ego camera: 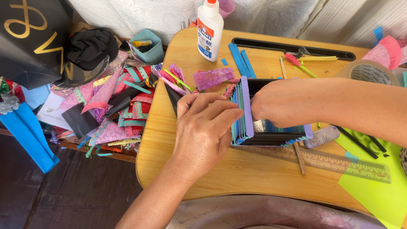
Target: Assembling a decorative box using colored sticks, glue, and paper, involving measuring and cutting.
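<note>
Wooden lap desk serves as the work surface, with white lace curtain at the far side and dark floor at the near left. On it, centre right, stands a black paper box edged with purple and blue-green folded strips. The left hand rests against the box's left end, fingers together and curled onto the purple strip; whether it pinches the strip cannot be told. The right hand reaches in from the right and is closed over the box's far upper edge. A clear ruler lies just near of the box. A white glue bottle stands at the far edge. Left of the desk lies a heap of coloured paper scraps, with a teal cup beyond it.
</note>
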